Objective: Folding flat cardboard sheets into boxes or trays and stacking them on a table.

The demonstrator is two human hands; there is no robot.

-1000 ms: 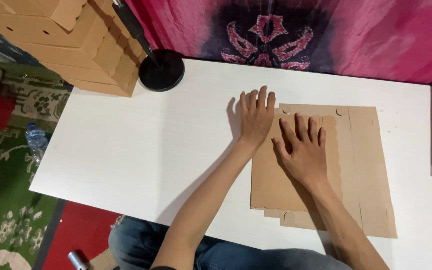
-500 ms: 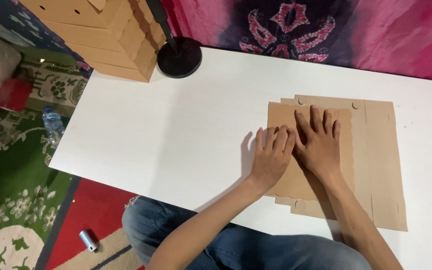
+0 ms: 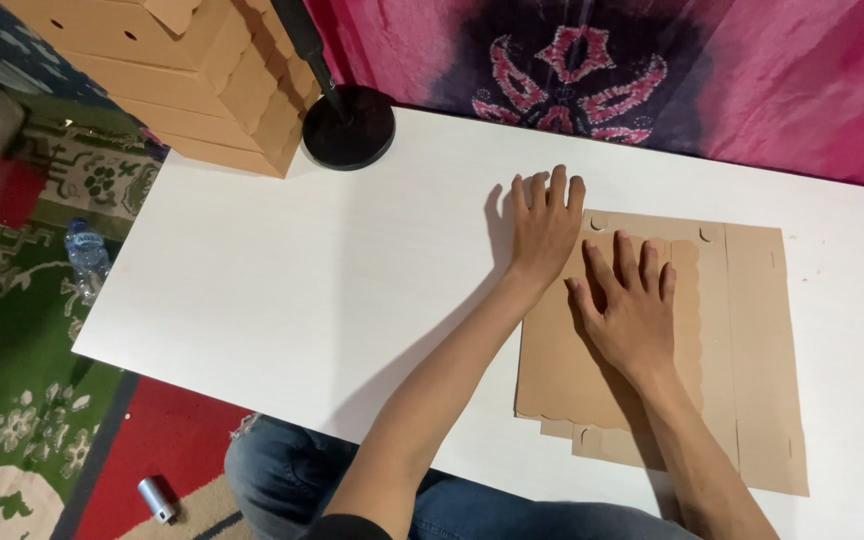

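Left hand (image 3: 544, 222) slid up, right hand (image 3: 632, 305) flat on brown cardboard sheet (image 3: 752, 350)

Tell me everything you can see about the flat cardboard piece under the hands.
The cardboard sheet is plain brown, unfolded and flat on the white table, toward its right side. It has straight creases, a scalloped flap edge and small curved slots near its ends. The right hand presses flat on it; the left hand rests at its top left corner.
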